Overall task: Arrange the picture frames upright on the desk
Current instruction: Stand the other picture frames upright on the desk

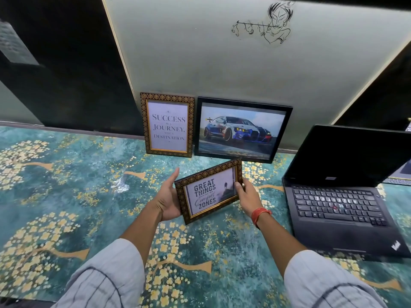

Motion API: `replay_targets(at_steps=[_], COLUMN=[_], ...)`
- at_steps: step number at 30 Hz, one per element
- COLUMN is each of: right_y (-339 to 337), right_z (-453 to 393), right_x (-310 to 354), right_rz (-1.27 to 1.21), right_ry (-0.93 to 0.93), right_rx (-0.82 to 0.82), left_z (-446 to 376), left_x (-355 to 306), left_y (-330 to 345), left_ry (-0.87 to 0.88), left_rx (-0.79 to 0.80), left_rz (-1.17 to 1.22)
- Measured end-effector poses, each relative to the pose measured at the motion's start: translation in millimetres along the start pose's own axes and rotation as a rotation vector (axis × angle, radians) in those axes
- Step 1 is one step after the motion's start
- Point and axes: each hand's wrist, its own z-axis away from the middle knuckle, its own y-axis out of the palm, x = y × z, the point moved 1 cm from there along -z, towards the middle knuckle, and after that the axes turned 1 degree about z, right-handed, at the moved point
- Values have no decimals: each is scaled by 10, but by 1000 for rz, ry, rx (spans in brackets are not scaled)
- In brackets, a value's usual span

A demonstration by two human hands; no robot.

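Note:
A small brown patterned frame reading "Great Things" (210, 192) is held tilted above the desk, its right end raised. My left hand (168, 198) grips its left edge and my right hand (246, 195) grips its right edge. Behind it, two frames stand upright against the grey wall panel. One is a brown patterned frame reading "Success is a Journey" (168, 125). The other, just to its right, is a black frame with a picture of a racing car (242, 130).
An open black laptop (338, 196) sits on the right of the desk, close to my right hand. The desk (66, 196) has a teal surface with yellow flowers. A grey wall panel (222, 52) with a line drawing rises behind the frames.

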Motion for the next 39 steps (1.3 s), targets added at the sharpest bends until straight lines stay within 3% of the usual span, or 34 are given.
replay_targets(at_steps=[3,14,16,20,23,25,31,35,39], right_y=[45,28,-24,-318,-756,-1076,-2443,-3546,-4483], right_z=[-3,68,96,141,266,366,888,1356,1682], right_x=[-21,-121,-134,-168,-150,-111,-218,-650,-1193], right_rz=[102,119,87,-84,-285,-366,-470,-456,-465], right_ry=[61,81,88,159,167,116,-47,-158,-194], right_rx=[55,67,45,-56,-116,-181,-386,-514,-574], left_z=[-10,26,96,337,591,607,193,45,2], left_x=[26,138,71,-290,-422,-325,489,1191,1773], left_y=[-53,-165,-134,37,720,1265,3029,4182,5149], left_ry=[-19,47,193,896,1225,1271,863,864,898], left_rx=[-7,-130,-266,-680,-535,-379,-65,7,32], left_rz=[-1,-124,-144,55,-75,-263,-513,-660,-633])
